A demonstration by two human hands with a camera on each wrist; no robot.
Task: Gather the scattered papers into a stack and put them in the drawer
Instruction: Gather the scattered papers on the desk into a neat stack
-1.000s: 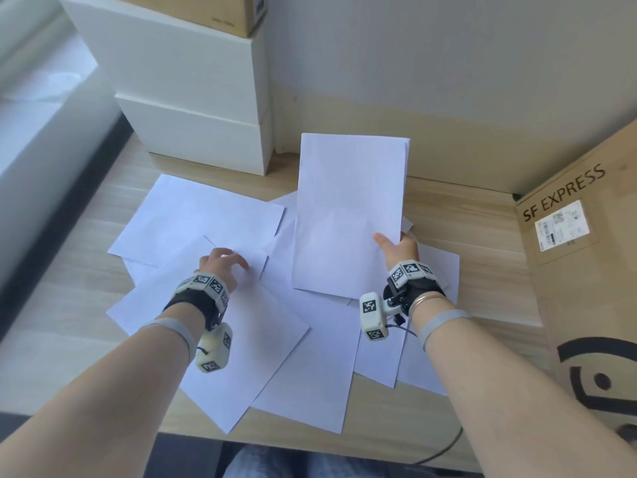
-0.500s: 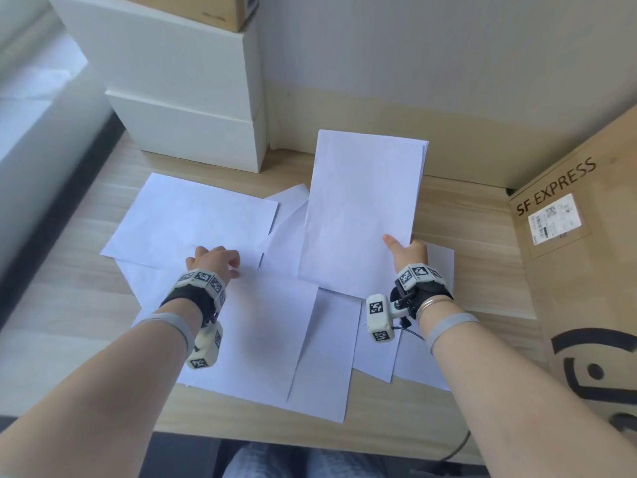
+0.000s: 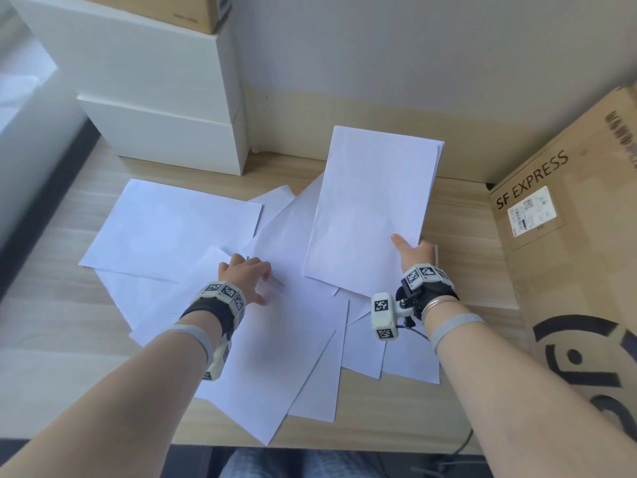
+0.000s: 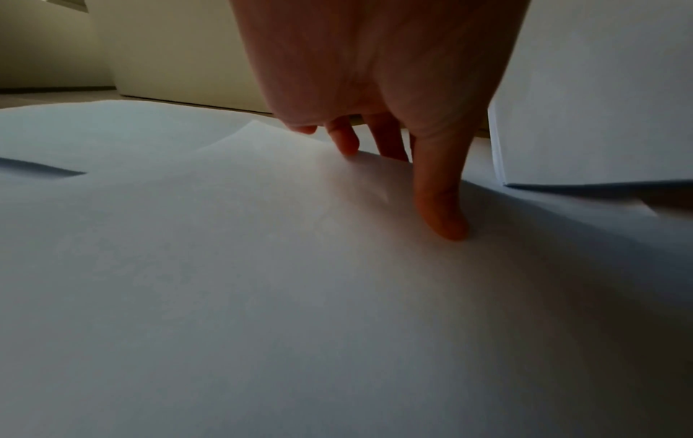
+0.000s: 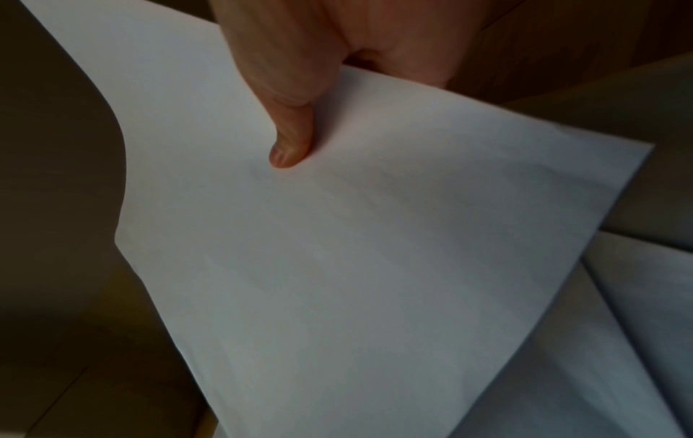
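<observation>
My right hand [image 3: 412,250] holds a thin stack of white papers [image 3: 372,215] by its near right corner, lifted and tilted over the desk. In the right wrist view the thumb [image 5: 290,142] lies on top of the stack [image 5: 375,252]. My left hand [image 3: 246,277] rests on the scattered sheets [image 3: 172,229] at mid-desk. Its fingertips [image 4: 346,145] and thumb [image 4: 442,219] press down on a loose sheet [image 4: 262,296]. Several more sheets [image 3: 310,374] overlap toward the desk's front edge. The white drawer unit [image 3: 165,143] stands at the back left, its fronts closed.
A large SF Express cardboard box [image 3: 568,270] stands along the right side of the wooden desk [image 3: 51,322]. Another cardboard box [image 3: 193,12] sits on top of the drawer unit. A wall runs behind the desk.
My left hand has slid to the right across the loose sheets, and the sheets under it have shifted. The held stack has moved slightly right and tilted.
</observation>
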